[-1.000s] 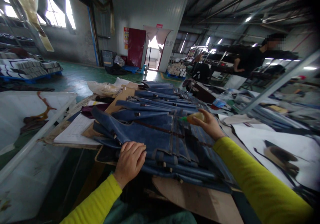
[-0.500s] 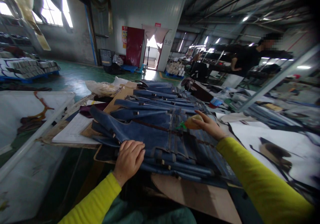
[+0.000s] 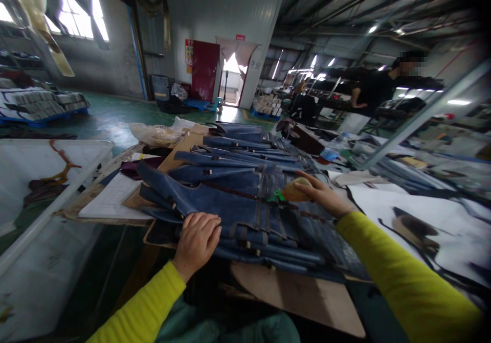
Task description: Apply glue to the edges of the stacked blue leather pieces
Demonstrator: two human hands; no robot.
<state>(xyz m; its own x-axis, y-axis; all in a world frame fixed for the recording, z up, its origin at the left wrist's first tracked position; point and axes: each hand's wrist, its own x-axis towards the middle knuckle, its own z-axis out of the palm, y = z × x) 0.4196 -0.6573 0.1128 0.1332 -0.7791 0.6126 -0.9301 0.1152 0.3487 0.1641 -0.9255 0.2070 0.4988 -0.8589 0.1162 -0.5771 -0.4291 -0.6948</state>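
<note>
My left hand (image 3: pixel 199 238) lies over the near edge of a blue leather-like piece (image 3: pixel 226 205), fingers together and stretched across it. Farther right, my right hand (image 3: pixel 322 195) grips a tan, rounded object with a green tip (image 3: pixel 297 189). Its green end is at a dark seam strip on the same blue piece; whether it touches cannot be made out. Small tabs and dark strips show along the blue pieces. More of them lie overlapped in rows beyond and below, partly covered by the top one.
Cardboard (image 3: pixel 299 292) juts out under the stack at the front. Printed paper (image 3: pixel 113 197) lies to the left, beside a white bin (image 3: pixel 57 154). A plastic bottle (image 3: pixel 332 151) and white sheets (image 3: pixel 402 215) are on the right. A person (image 3: pixel 376 87) stands in the right background.
The view has shifted slightly. My left hand stays on the blue piece, and my right hand keeps its grip on the tan object at nearly the same spot.
</note>
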